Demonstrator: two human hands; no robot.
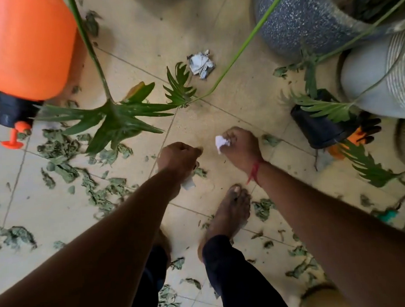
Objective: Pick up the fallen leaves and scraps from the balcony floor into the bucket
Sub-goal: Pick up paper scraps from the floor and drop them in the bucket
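My right hand (240, 144) is curled round a small white crumpled paper scrap (222, 142) above the beige tiled floor (217, 109). My left hand (177, 158) is a fist too, and a white scrap (188, 184) pokes out beneath it. A larger crumpled paper ball (201, 63) lies on the floor ahead of both hands. Dry green leaf bits (61, 147) are scattered over the tiles to the left, near my bare foot (231, 211) and at the lower right. No bucket is in view.
An orange sprayer bottle (22, 48) with a dark cap sits at top left. A speckled blue pot (307, 16) stands at top right, a black pot (320, 127) and orange-black gloves (361, 134) to the right. Long green plant leaves (116, 120) hang across the middle.
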